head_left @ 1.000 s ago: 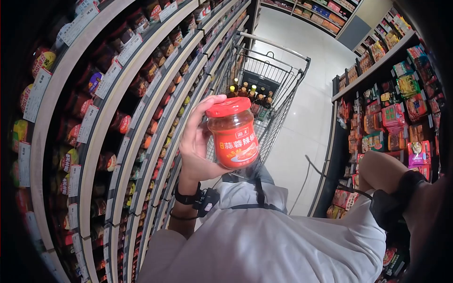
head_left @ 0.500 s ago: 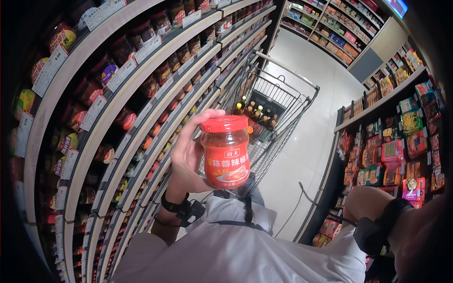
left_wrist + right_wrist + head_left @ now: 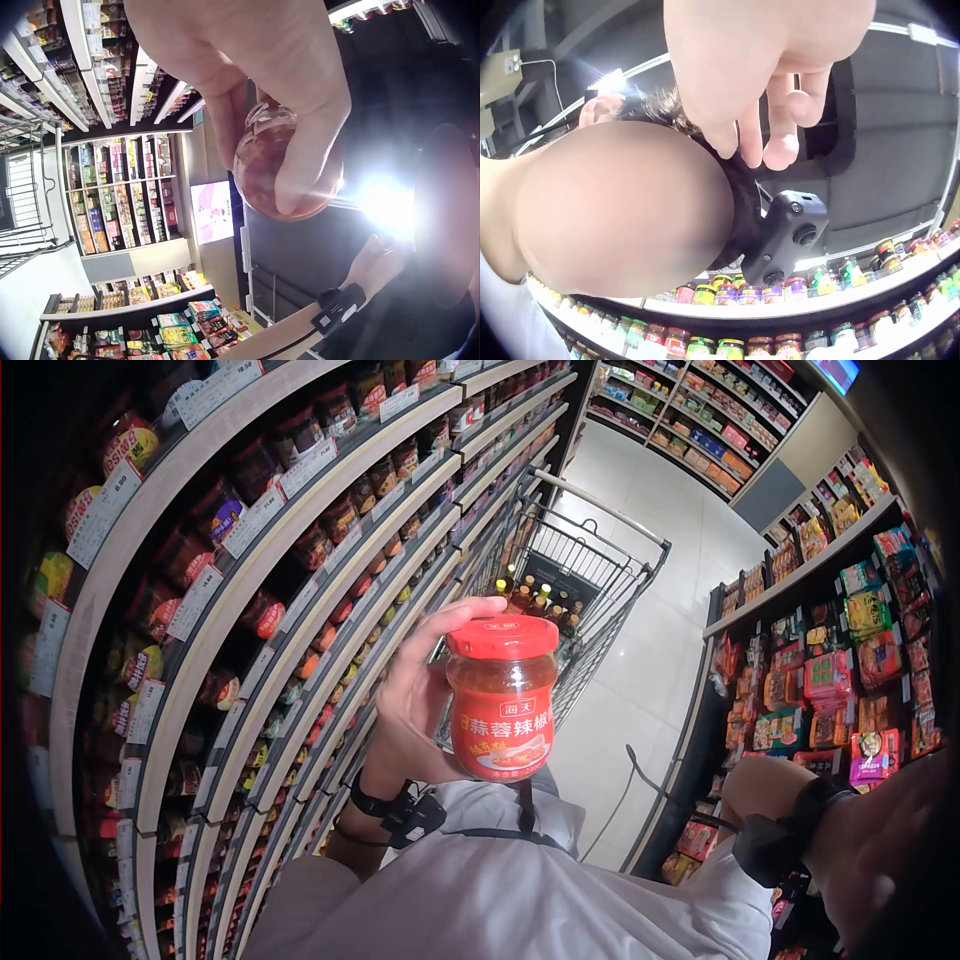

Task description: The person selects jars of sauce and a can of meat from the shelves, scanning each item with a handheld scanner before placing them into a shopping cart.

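My left hand (image 3: pixel 400 705) holds up a glass jar of garlic chili sauce (image 3: pixel 505 705) in front of my chest. The jar has a red lid and a red label, which faces the head camera. In the left wrist view the thumb and fingers wrap round the jar (image 3: pixel 262 161). My right hand (image 3: pixel 772 52) is raised beside my head, its fingers loosely bent with the tips close to the dark head strap (image 3: pixel 739 199). The head-worn camera (image 3: pixel 791 232) hangs just below those fingertips. At the head view's right edge, this hand appears dark and blurred.
A shopping cart (image 3: pixel 600 545) stands ahead, with several bottles (image 3: pixel 540 600) inside. Shelves of jars with price tags (image 3: pixel 195 600) run close along the left. Packaged goods (image 3: pixel 830 680) fill the shelf on the right. Between them lies a pale tiled floor (image 3: pixel 640 670).
The head view has shifted, with the jar now lower in it than a second ago. Since the middle frame the jar has moved right and its lid's top has tipped into view.
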`<action>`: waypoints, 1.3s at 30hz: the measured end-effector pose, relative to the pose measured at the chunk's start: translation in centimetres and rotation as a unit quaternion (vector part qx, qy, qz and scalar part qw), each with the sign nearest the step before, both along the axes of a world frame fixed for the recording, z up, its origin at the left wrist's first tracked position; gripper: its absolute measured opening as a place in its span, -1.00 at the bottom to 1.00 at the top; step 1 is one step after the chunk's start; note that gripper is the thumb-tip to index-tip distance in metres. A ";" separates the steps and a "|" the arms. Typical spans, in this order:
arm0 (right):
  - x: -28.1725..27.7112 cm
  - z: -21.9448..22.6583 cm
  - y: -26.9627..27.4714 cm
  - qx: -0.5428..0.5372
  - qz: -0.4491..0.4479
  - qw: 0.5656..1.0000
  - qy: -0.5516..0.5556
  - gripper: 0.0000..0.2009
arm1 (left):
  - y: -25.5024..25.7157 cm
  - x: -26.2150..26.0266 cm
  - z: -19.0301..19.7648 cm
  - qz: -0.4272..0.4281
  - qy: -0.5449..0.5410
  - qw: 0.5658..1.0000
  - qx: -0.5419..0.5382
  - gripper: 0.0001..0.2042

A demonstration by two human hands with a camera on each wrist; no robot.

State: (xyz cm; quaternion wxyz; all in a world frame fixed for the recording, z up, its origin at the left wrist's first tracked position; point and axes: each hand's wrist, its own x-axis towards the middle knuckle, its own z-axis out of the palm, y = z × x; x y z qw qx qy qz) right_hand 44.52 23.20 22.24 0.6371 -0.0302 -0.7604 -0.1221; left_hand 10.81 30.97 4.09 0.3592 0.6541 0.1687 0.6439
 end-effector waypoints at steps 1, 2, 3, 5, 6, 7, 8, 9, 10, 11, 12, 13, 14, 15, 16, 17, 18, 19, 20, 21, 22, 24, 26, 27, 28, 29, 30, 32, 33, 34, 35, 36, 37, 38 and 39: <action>-0.1 -0.2 -0.1 0.002 -0.007 0.999 0.032 -0.53 | -0.1 0.1 0.0 0.000 -0.001 1.000 -0.007 0.22; -0.3 -0.5 -0.3 -0.001 -0.020 0.996 0.087 -0.54 | -0.1 0.1 0.0 -0.003 -0.003 1.000 -0.012 0.23; -0.8 -0.9 -0.4 -0.013 -0.036 0.987 0.155 -0.54 | -0.2 0.2 0.0 -0.004 -0.003 1.000 -0.021 0.24; -2.2 -2.0 0.0 -0.076 -0.043 0.967 0.241 -0.54 | -0.3 0.4 0.2 -0.004 0.000 0.999 -0.044 0.27; -3.3 -2.8 1.1 -0.120 0.003 0.979 0.163 -0.52 | -0.3 0.5 0.3 -0.008 -0.003 0.999 -0.050 0.26; -4.4 -3.6 2.1 -0.169 0.045 0.981 0.087 -0.48 | -0.4 0.5 0.4 -0.012 -0.007 0.998 -0.055 0.24; -5.5 -4.2 3.3 -0.199 0.008 0.980 -0.006 -0.46 | -0.4 0.6 0.4 -0.016 -0.011 0.998 -0.061 0.23; -6.7 -4.8 4.5 -0.220 -0.033 0.969 -0.106 -0.43 | -0.5 0.6 0.3 -0.025 -0.017 0.997 -0.069 0.22; -7.9 -5.4 5.7 -0.230 -0.070 0.949 -0.203 -0.38 | -0.6 0.8 0.5 -0.027 -0.024 0.996 -0.075 0.18; -9.5 -7.4 5.8 -0.258 -0.116 0.943 -0.177 -0.41 | -0.8 1.0 0.7 -0.028 -0.032 0.996 -0.082 0.14; -10.5 -9.2 6.5 -0.301 -0.082 0.938 -0.152 -0.30 | -0.7 1.0 1.0 0.002 0.003 0.998 -0.055 0.12; -10.6 -10.2 6.7 -0.324 -0.053 0.930 -0.164 -0.22 | -0.5 1.0 1.2 0.033 0.037 0.998 -0.028 0.11; -10.6 -11.3 7.0 -0.347 -0.026 0.921 -0.175 -0.13 | -0.4 1.0 1.4 0.064 0.071 0.995 -0.002 0.10; -10.7 -12.3 7.2 -0.370 0.001 0.910 -0.185 -0.03 | -0.6 1.0 1.5 0.091 0.098 0.991 0.006 0.04; -11.0 -13.1 7.1 -0.383 0.023 0.909 -0.163 -0.02 | -0.8 1.0 1.6 0.099 0.126 0.987 0.014 0.03; -11.3 -13.9 7.0 -0.394 0.045 0.907 -0.141 0.00 | -1.0 1.0 1.9 0.107 0.155 0.982 0.023 0.02; -11.4 -14.8 7.0 -0.403 0.054 0.905 -0.127 0.00 | -1.1 1.0 2.2 0.114 0.183 0.976 0.033 0.02; -11.5 -15.1 7.0 -0.418 0.058 0.899 -0.117 0.01 | -1.1 1.2 2.7 0.105 0.192 0.975 0.043 0.01; -11.5 -15.3 6.9 -0.434 0.063 0.892 -0.107 0.02 | -1.0 1.4 2.5 0.093 0.190 0.977 0.040 0.02; -11.5 -15.3 6.8 -0.457 0.063 0.881 -0.103 0.04 | -0.9 1.5 2.1 0.080 0.188 0.978 0.037 0.03; -11.5 -15.3 6.8 -0.479 0.064 0.870 -0.099 0.05 | -0.9 1.7 1.8 0.067 0.185 0.980 0.033 0.03; -11.2 -15.6 6.9 -0.511 0.110 0.850 -0.074 0.02 | -0.8 1.8 1.7 0.045 0.179 0.983 0.019 0.08; -11.3 -16.0 7.1 -0.524 0.177 0.832 -0.033 -0.01 | -0.3 2.1 1.3 0.012 0.140 0.990 0.016 0.10; -11.3 -16.0 7.2 -0.530 0.201 0.824 -0.026 -0.05 | -0.2 2.2 1.1 0.000 0.133 0.991 0.017 0.10; -11.3 -16.2 7.1 -0.533 0.209 0.820 -0.021 -0.03 | -0.2 2.1 1.1 0.009 0.143 0.990 0.020 0.10; -11.3 -16.5 7.1 -0.535 0.217 0.816 -0.016 -0.02 | -0.2 2.0 1.1 0.017 0.152 0.988 0.023 0.09; -11.3 -16.6 7.1 -0.535 0.226 0.814 -0.012 0.00 | -0.1 2.0 1.1 0.027 0.161 0.986 0.029 0.09; -11.7 -16.7 7.0 -0.549 0.228 0.804 -0.002 0.02 | 0.0 1.9 0.6 0.046 0.158 0.986 0.036 0.06; -11.9 -16.8 6.9 -0.556 0.230 0.799 0.002 0.03 | 0.0 1.8 0.4 0.057 0.157 0.985 0.039 0.04; -12.1 -17.0 6.9 -0.555 0.221 0.802 0.002 0.03 | 0.0 1.7 0.5 0.070 0.160 0.984 0.044 0.02; -12.2 -17.2 6.9 -0.556 0.211 0.804 0.003 0.03 | -0.1 1.6 0.4 0.081 0.163 0.982 0.048 0.00; -12.4 -17.4 6.7 -0.558 0.201 0.805 0.006 0.03 | -0.1 1.5 0.4 0.091 0.167 0.980 0.052 -0.02; -12.6 -17.5 6.5 -0.559 0.178 0.810 0.018 0.00 | -0.2 1.6 0.9 0.101 0.172 0.978 0.052 -0.07; -12.6 -17.5 6.5 -0.541 0.139 0.830 -0.010 -0.02 | -0.2 1.6 0.7 0.095 0.176 0.979 0.049 -0.05; -12.4 -17.5 6.6 -0.521 0.098 0.847 -0.039 -0.03 | -0.1 1.6 0.4 0.089 0.179 0.979 0.047 -0.04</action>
